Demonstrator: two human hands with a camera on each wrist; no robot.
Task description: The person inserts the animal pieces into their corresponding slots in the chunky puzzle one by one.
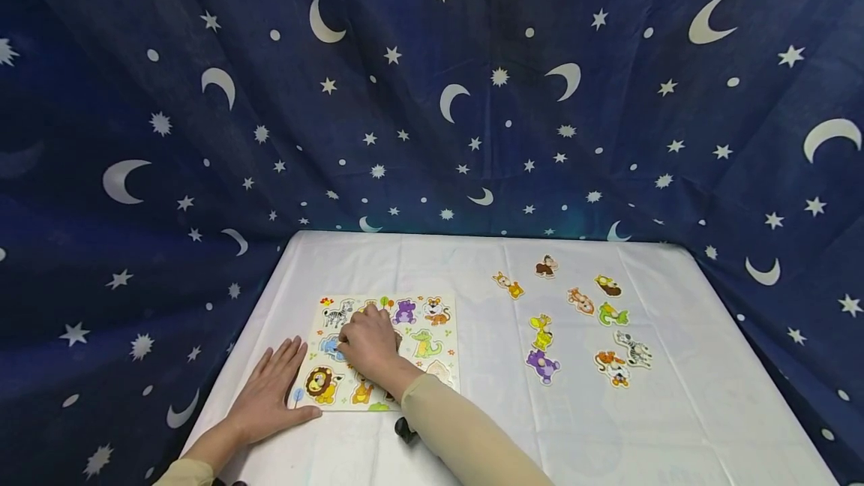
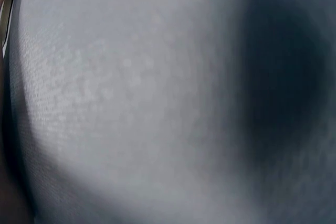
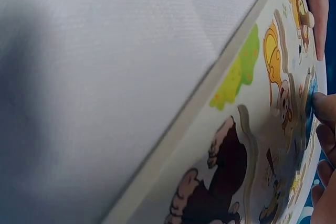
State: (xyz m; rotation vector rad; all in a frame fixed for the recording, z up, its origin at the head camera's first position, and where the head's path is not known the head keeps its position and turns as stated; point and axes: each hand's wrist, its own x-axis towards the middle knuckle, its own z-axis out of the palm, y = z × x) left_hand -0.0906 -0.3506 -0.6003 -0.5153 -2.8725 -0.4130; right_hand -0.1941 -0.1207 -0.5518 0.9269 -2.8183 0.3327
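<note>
A wooden animal peg puzzle board (image 1: 453, 328) lies at the front left of the table. My right hand (image 1: 371, 343) is over its left-middle part, fingers curled, pinching the blue elephant piece (image 1: 328, 346) at its recess. In the right wrist view, a fingertip meets that blue piece (image 3: 310, 109) low against the board. The lion piece (image 1: 322, 385) sits in the board's near left corner, its knob showing. My left hand (image 1: 270, 388) rests flat on the cloth with straight fingers, the thumb at the board's near left corner. The left wrist view is mostly blurred cloth.
Loose animal pieces lie to the right of the board, among them a purple hippo (image 1: 543, 367), a giraffe (image 1: 541, 332), a zebra (image 1: 633, 349), a tiger (image 1: 612, 369) and a green crocodile (image 1: 613, 314). A small black object (image 1: 405, 430) shows beside the right sleeve. A star-patterned curtain (image 1: 418, 96) hangs behind.
</note>
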